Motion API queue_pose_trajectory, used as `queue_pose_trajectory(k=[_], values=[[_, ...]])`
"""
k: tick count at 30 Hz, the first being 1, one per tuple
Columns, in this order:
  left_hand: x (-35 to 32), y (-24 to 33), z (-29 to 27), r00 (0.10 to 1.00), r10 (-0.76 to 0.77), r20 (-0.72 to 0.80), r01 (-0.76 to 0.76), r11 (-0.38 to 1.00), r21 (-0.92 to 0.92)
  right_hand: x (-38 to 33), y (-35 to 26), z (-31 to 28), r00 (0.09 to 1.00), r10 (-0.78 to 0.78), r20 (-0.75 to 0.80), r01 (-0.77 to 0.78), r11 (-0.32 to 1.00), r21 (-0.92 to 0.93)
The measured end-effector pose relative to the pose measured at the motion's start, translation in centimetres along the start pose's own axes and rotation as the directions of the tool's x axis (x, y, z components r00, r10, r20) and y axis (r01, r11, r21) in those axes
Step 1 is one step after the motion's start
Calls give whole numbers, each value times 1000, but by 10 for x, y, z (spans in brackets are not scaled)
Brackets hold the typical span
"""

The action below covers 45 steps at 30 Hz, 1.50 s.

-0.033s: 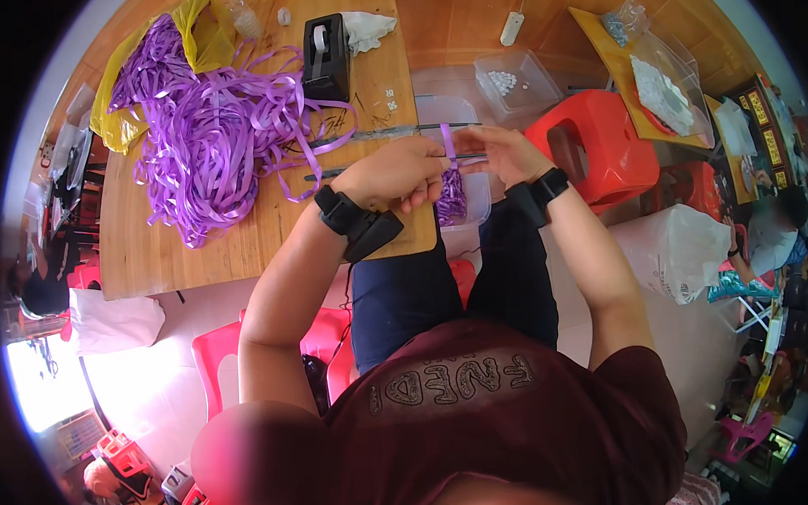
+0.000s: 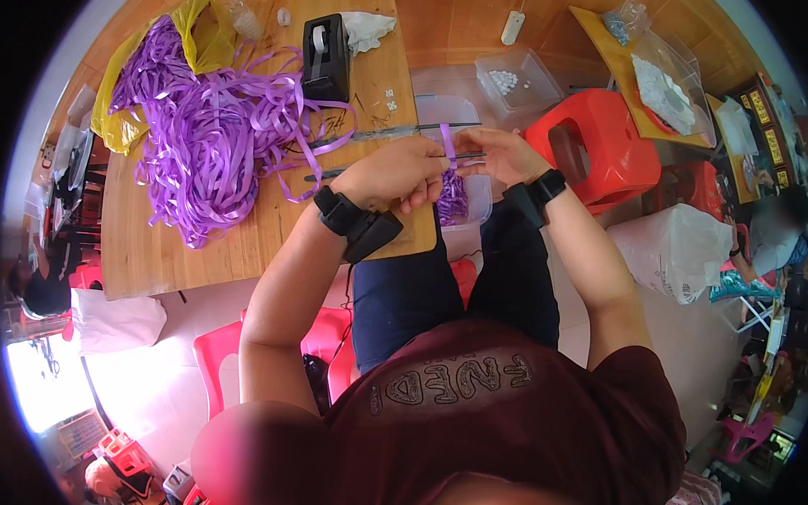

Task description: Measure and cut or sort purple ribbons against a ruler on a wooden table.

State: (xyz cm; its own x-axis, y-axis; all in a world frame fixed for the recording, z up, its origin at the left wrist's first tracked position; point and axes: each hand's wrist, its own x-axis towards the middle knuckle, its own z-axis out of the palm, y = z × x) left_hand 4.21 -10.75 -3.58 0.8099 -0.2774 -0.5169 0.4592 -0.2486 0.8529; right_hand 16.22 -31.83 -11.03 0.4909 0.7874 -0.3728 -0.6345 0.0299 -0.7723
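My left hand [image 2: 392,174] reaches past the table's right edge, its fingers curled and closed at a strip of purple ribbon [image 2: 448,140]. The strip hangs across two thin dark rods [image 2: 458,124] that jut out from the tabletop. Facing it, my right hand [image 2: 511,156] curves its fingers around the end of the nearer rod, fingertips close to the ribbon; what they pinch is hidden. Below both hands, a clear plastic bin [image 2: 481,207] holds cut or folded purple ribbon pieces [image 2: 453,203]. A large tangled heap of purple ribbon [image 2: 208,126] spills from a yellow plastic bag [image 2: 115,125] on the table.
A black tape dispenser [image 2: 326,73] and a crumpled white tissue [image 2: 369,29] stand on the wooden table [image 2: 155,266]. To the right are a red stool [image 2: 618,147], a clear bin of white pieces [image 2: 532,88] and a white sack [image 2: 671,252]. Other people sit at both sides.
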Motion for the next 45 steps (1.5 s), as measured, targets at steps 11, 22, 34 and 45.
queue_pose_trajectory(k=[11,22,34,45], values=[[-2,6,4,1000,-25,-11,25,999,-37,31,27,-13,979,-29,204,19,998,52],[-3,10,4,1000,5,6,-5,1000,-16,18,20,8,968,-96,233,63,987,148],[0,4,3,1000,1,13,-1,1000,14,15,10,21,982,-29,188,-28,956,290],[-2,8,4,1000,-19,12,19,1000,13,33,59,0,968,-152,198,42,880,473]])
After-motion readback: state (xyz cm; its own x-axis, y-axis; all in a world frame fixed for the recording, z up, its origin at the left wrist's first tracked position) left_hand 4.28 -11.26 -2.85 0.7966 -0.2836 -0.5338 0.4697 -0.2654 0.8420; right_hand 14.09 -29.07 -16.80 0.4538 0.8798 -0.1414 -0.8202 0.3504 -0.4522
